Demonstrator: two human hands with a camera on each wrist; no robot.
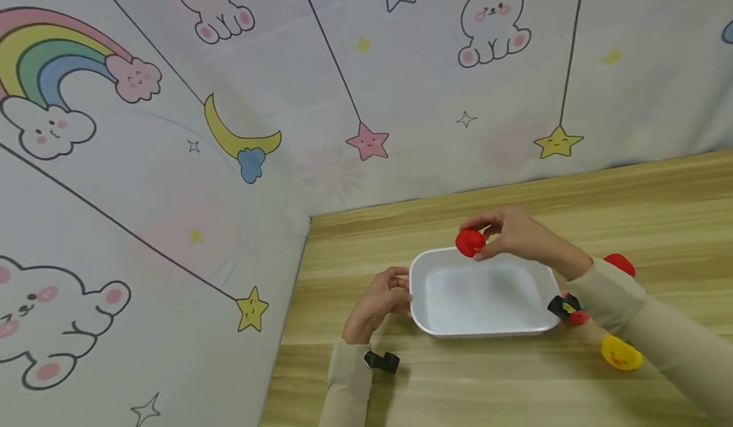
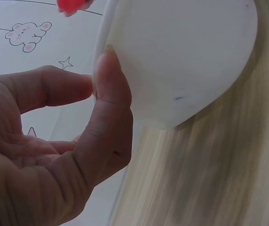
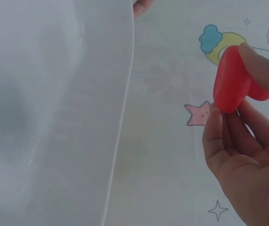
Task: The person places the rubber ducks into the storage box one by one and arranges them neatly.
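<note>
A white rectangular plastic basin [image 1: 483, 333] lies on the wood-grain table, and nothing shows inside it. At its left end my left hand [image 1: 378, 303] pinches the rim. The left wrist view shows the thumb and a finger [image 2: 107, 70] on either side of the basin wall [image 2: 181, 52]. My right hand [image 1: 518, 239] holds a small red rubber duck [image 1: 471, 242] between thumb and fingertips, above the basin's far rim. In the right wrist view the red duck [image 3: 232, 80] is gripped to the right of the basin edge [image 3: 125, 94].
A yellow rubber duck [image 1: 621, 352] lies right of the basin, near my right forearm. Another red toy [image 1: 620, 264] and a pinkish-red one [image 1: 578, 317] are partly hidden by the right sleeve. Behind the table [image 1: 458, 382] hangs a white cloth with cartoon bunnies and stars.
</note>
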